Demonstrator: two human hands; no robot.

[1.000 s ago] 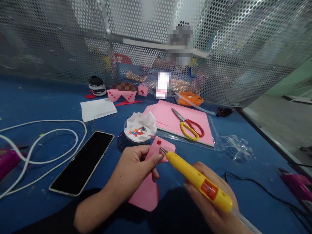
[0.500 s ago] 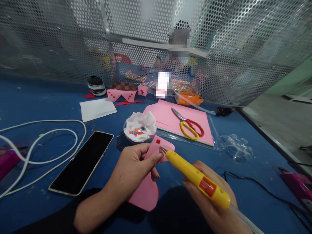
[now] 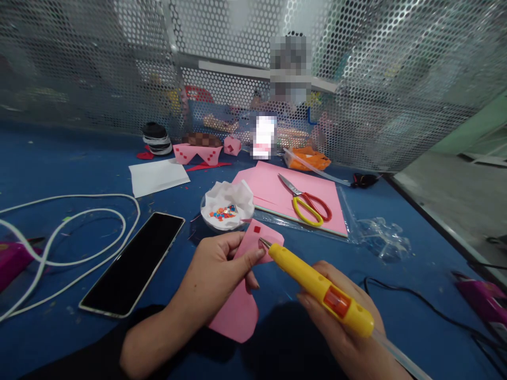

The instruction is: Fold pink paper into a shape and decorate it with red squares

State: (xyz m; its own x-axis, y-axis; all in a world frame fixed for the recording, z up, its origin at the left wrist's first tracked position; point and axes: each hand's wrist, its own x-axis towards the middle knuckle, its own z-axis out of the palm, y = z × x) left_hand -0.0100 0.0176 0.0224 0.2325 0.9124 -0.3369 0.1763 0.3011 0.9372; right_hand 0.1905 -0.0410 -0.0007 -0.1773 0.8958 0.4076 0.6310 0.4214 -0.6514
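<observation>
My left hand (image 3: 222, 266) pinches a cut pink sheet (image 3: 237, 315) between thumb and fingers, with its rounded lower part hanging below the palm. A small red square (image 3: 257, 229) lies on the sheet's upper end. My right hand (image 3: 336, 338) is wrapped round a yellow hot glue pen (image 3: 303, 271) with an orange switch; a clear glue stick (image 3: 396, 353) comes out of its back. The pen's metal tip is at the pink sheet just below the red square; whether it touches I cannot tell. Behind the sheet stands a paper-lined bowl (image 3: 209, 198) holding small coloured bits.
Red-and-yellow scissors (image 3: 307, 203) lie on pink sheets (image 3: 269, 179). A dark phone (image 3: 134, 264) and white cable (image 3: 119, 214) are at left, a black cord (image 3: 415, 303) at right. Behind are white paper (image 3: 158, 177), black yarn (image 3: 156, 140) and a metal mesh with a person beyond.
</observation>
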